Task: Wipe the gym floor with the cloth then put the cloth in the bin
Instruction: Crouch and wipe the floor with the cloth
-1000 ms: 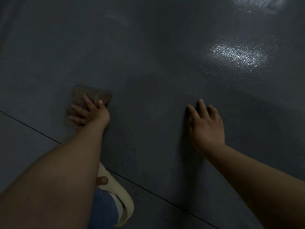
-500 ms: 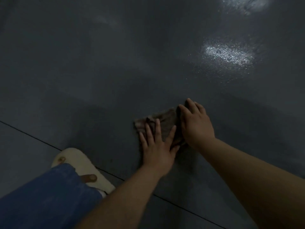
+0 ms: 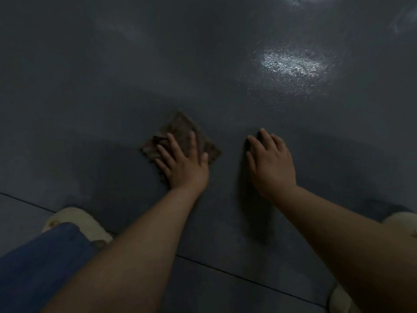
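Left hand point(image 3: 182, 164) lies flat on the brown cloth point(image 3: 180, 134), fingers straight and spread, the palm pressing the cloth's near half against the dark floor point(image 3: 90, 86). The cloth shows beyond and to the left of the fingertips, so most of what can be seen of it lies ahead of the hand, away from the person. It sits as a rough diamond with one corner pointing away from the person and another pointing right toward the other hand; its left edge is bunched into small folds.

Right hand point(image 3: 270, 161) rests on the bare floor just beside the cloth, apart from it with a strip of floor between. Its fingers are straight and close together and it holds nothing; it looks to be propping up the person's weight.

The left hand is thus the one on the cloth and the only one placed to move it. Wiping seems to be under way, and since the cloth sits under and ahead of the palm, a push away or a sweep sideways would carry it along; a pull back might let the bunched left edge fold under. A pale slipper point(image 3: 76, 224) and a blue trouser leg point(image 3: 40, 256) lie near the left forearm. No bin is in view.
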`<state>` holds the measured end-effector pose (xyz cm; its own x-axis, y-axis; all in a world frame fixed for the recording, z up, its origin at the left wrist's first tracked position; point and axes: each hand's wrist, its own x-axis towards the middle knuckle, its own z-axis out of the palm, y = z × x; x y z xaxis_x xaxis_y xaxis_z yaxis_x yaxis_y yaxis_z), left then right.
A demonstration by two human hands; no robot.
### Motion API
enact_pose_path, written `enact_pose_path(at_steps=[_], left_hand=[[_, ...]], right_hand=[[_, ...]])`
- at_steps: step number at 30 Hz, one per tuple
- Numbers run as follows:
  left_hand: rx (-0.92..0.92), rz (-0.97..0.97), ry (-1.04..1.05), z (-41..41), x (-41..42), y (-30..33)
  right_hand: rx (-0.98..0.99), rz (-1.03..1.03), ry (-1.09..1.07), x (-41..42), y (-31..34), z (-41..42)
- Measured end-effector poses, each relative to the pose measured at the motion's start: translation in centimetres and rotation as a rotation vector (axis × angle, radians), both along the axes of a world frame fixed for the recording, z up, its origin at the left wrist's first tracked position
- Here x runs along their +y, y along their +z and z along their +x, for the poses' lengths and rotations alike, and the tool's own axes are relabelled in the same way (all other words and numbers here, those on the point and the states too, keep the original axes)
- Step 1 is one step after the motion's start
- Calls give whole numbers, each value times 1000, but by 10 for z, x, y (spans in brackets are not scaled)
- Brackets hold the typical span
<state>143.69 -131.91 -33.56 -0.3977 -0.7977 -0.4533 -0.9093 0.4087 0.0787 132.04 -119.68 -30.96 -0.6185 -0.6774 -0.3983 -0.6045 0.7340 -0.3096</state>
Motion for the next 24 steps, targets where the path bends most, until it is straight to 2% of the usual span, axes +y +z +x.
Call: enact_pose_path(at_steps=[5,7,9,12,14,18,24], left_hand=[[37,197,-493,-30,83,10],[73,311,-672,-39,93,17],[159,413,-760,-44,82,21],[455,430,-573,-34,52,29],[506,298,-407,-20,38,30],[200,236,-395,-4,31,30],[51,187,-545,-19,69,42]], right_hand=[[67,-88,-242,28,-2,-10],[70,-136,-337,38,-2,-7],[96,-211,-355,43,-3,0],[55,-219,-277,40,-10,21],[27,-130,-215,34,-18,39],[79,64,-108,30,-31,55],[118,94,127,58,-26,5]])
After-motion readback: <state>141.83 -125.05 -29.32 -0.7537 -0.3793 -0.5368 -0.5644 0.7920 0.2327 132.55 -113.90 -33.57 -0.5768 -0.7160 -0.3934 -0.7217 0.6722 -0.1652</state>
